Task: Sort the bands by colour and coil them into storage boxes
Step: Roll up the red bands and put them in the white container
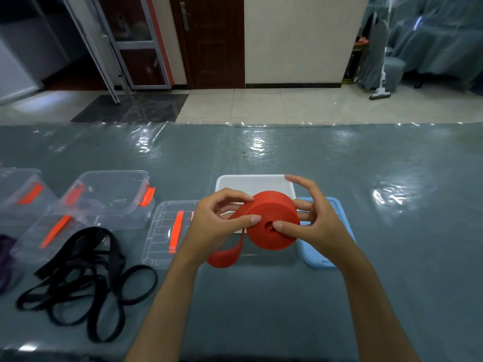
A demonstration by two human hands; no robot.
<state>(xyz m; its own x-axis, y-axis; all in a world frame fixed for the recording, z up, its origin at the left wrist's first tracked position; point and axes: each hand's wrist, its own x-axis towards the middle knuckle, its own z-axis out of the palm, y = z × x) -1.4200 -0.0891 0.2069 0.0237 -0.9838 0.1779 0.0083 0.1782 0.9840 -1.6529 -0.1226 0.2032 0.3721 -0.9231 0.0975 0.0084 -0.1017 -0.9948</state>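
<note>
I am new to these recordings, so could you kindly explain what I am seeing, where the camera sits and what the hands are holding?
There is one picture, taken by a wide-angle camera worn on a person's head, looking down at their bare hands above a grey-green table under clear plastic sheeting. The left hand and the right hand grip a wide red elastic band, mostly wound into a coil, its loose end hanging. Behind it lie a white rectangular tray and a light blue lid. To the left are clear plastic storage boxes with orange latches, a clear lid and a tangle of black bands.
</note>
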